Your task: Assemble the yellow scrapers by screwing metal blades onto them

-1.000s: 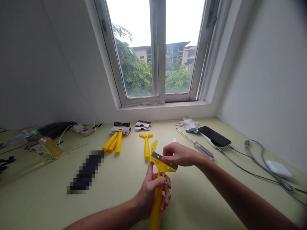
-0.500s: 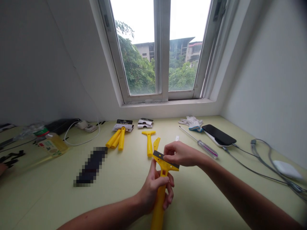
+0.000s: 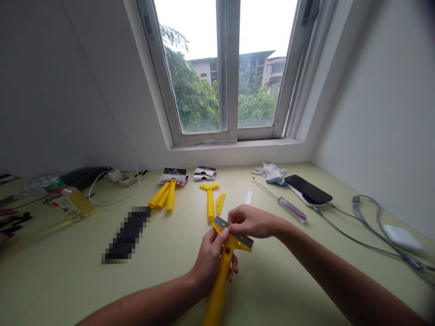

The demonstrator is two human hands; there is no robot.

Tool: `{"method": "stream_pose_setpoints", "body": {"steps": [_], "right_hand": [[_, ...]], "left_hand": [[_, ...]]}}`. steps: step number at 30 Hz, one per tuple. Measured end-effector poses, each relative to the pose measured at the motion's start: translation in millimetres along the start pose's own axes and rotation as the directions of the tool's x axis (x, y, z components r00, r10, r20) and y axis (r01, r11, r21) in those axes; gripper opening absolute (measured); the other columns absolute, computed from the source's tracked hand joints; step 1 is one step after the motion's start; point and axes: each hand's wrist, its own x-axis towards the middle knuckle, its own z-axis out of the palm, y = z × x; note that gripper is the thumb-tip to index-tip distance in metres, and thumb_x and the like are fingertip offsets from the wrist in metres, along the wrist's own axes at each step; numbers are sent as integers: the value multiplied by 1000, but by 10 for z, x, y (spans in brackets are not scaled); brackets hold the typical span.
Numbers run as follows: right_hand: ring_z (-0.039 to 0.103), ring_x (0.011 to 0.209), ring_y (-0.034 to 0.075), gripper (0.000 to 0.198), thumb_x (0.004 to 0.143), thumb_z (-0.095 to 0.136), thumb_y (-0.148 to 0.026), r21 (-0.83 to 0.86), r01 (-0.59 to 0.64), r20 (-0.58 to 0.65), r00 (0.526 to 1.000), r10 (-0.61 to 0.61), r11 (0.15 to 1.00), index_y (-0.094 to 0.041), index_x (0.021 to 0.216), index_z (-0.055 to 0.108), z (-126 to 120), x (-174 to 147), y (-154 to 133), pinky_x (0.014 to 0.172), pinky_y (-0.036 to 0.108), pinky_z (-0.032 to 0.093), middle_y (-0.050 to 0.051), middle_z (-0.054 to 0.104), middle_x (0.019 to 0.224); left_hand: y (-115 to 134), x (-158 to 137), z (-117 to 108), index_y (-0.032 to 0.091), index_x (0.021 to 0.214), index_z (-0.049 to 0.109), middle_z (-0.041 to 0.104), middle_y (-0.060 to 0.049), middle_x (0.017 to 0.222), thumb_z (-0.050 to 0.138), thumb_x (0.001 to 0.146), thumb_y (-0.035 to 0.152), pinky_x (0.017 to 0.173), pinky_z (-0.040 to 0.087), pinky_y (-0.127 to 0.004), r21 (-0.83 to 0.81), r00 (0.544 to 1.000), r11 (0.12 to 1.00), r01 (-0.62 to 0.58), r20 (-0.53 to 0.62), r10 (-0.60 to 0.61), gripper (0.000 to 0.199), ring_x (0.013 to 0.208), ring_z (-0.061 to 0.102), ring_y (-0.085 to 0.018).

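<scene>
My left hand (image 3: 209, 258) is wrapped round the neck of a yellow scraper (image 3: 218, 287), its thumb pressing on the head. A grey blade (image 3: 244, 240) lies across that head. My right hand (image 3: 253, 222) is closed in a pinch at the middle of the blade; whatever its fingertips hold is hidden. Just beyond the hands lie a second yellow scraper body (image 3: 210, 203) and a loose yellow cover piece (image 3: 220, 203). A small white strip (image 3: 249, 197) rests behind my right hand.
Yellow handles (image 3: 170, 197) with black-and-white packaging (image 3: 173, 175) lie at back left. On the right are a screwdriver (image 3: 291, 209), gloves (image 3: 270, 172), a phone (image 3: 309, 189), cables (image 3: 367, 244) and a white case (image 3: 403, 237). A bottle (image 3: 74, 206) and part of another person's hand (image 3: 3, 237) are far left.
My left thumb has moved up from the scraper's neck onto its head by the blade. The scraper's handle has swung slightly left. My right hand still pinches at the blade.
</scene>
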Motion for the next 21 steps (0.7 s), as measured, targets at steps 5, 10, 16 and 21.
{"method": "stream_pose_setpoints", "body": {"steps": [5, 10, 16, 21], "right_hand": [[47, 57, 9, 20, 78, 57, -33, 111, 7, 75, 997, -16, 994, -13, 73, 60, 11, 6, 28, 51, 18, 36, -2, 54, 63], [59, 68, 14, 33, 86, 49, -42, 52, 31, 94, 995, -36, 998, -14, 95, 64, -398, -77, 147, 61, 23, 45, 4, 64, 75], [61, 69, 17, 24, 82, 52, -32, -381, -168, -260, 963, 69, 909, -17, 87, 70, -603, -74, 630, 62, 26, 44, 7, 69, 80], [61, 70, 17, 22, 79, 54, -24, -511, -115, -207, 978, 7, 852, -20, 93, 71, -360, 74, 668, 65, 27, 42, 6, 70, 81]], "left_hand": [[-56, 19, -18, 20, 89, 42, 47, 7, 55, 53, 82, 52, 27, 34, -17, -44, 1000, 999, -7, -18, 6, 35, 33, 48, -10], [-70, 69, -99, 19, 81, 41, 46, 7, 55, 56, 80, 53, 26, 33, -17, -6, 998, 999, -47, -40, 46, 37, 31, 46, -9], [-86, 132, -154, 20, 81, 40, 45, 8, 55, 54, 82, 50, 25, 34, -17, -7, 997, 998, -63, -47, 62, 34, 31, 46, -9], [-121, 160, -163, 20, 82, 40, 45, 7, 55, 55, 80, 50, 25, 35, -18, -35, 995, 996, -79, -64, 77, 34, 31, 47, -10]]}}
